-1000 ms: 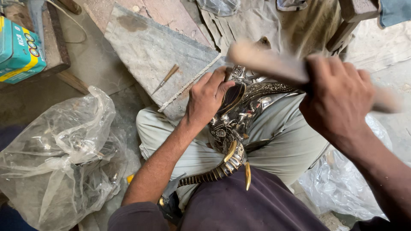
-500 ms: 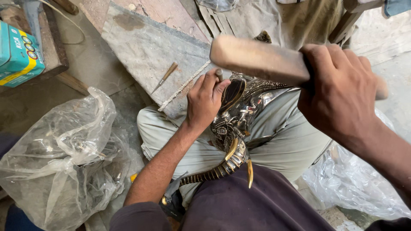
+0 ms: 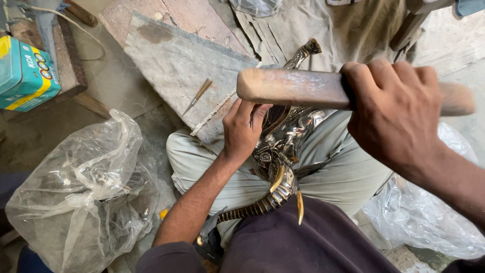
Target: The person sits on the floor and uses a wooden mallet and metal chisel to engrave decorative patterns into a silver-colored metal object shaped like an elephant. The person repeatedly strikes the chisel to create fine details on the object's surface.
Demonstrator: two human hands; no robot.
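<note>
At far left a teal tin (image 3: pixel 22 76) sits on a wooden block, with a clear plastic bag (image 3: pixel 81 202) lying on the floor below it. A small chisel (image 3: pixel 198 96) rests untouched on the grey slab (image 3: pixel 177 65). The left hand (image 3: pixel 242 129) presses flat, fingers together, on the metal elephant figure (image 3: pixel 280 167) lying across the lap. The right hand (image 3: pixel 396 114) is clamped around a wooden mallet (image 3: pixel 293 88), raised above the figure. The figure looks already shaped and polished; hammering appears unfinished.
</note>
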